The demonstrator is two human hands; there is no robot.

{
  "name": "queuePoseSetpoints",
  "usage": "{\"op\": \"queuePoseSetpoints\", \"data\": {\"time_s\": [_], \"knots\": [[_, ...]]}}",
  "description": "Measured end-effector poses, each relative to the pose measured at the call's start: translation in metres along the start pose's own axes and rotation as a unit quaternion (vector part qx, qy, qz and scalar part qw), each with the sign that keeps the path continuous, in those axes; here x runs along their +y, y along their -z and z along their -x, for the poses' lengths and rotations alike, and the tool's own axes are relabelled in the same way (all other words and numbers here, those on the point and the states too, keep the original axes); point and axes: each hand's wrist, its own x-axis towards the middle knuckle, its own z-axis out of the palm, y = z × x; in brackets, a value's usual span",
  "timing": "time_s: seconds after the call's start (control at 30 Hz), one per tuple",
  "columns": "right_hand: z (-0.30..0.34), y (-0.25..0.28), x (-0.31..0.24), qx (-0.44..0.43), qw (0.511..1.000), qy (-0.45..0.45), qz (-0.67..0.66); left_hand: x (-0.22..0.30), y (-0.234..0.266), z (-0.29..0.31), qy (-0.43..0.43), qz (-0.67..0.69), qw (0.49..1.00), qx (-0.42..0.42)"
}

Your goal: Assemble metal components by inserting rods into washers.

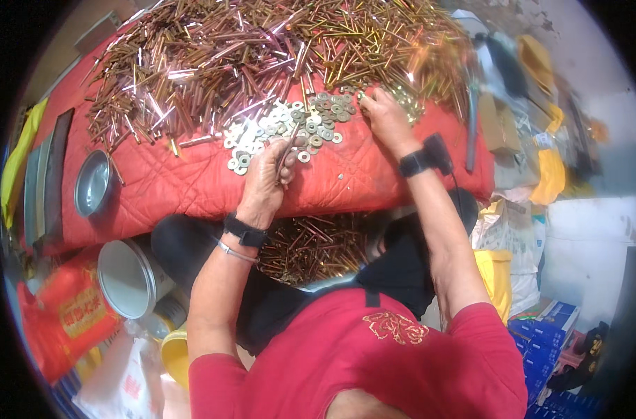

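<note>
Red shirt [332,349] nearest, left fingers [287,162] hold rod [291,138], bag [74,307] bears lettering

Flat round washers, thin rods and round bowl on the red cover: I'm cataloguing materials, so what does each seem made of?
Flat, round, silver-grey washers: probably metal, perhaps plated; brightly lit ones glint.
Long, thin, coppery-gold rods: seemingly shiny metal, by the streaked highlights; coating or solid colour is unclear.
Round grey bowl: likely smooth metal, given its reflective interior.

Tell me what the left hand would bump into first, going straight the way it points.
The left hand would probably meet the round washers on the red cover first, though its height above them is unclear.
</note>
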Motion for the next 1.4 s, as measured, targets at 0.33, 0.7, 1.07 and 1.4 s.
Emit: {"op": "queuePoseSetpoints", "data": {"time_s": [0.33,0.7,1.07,1.4], "knots": [[0.004,0.036,-0.101,-0.014,0.836,-0.209,-0.508,0.0,-0.012,0.013,0.007,-0.091,0.994,-0.06],[0.007,0.043,-0.109,-0.077,0.808,-0.223,-0.539,0.002,-0.016,0.016,-0.015,-0.126,0.989,-0.073],[0.007,0.061,-0.105,-0.175,0.899,-0.16,-0.368,0.004,-0.016,0.017,-0.047,-0.217,0.969,-0.104],[0.014,0.055,-0.097,-0.252,0.775,-0.303,-0.494,0.002,-0.014,0.015,-0.051,-0.205,0.973,-0.09]]}}
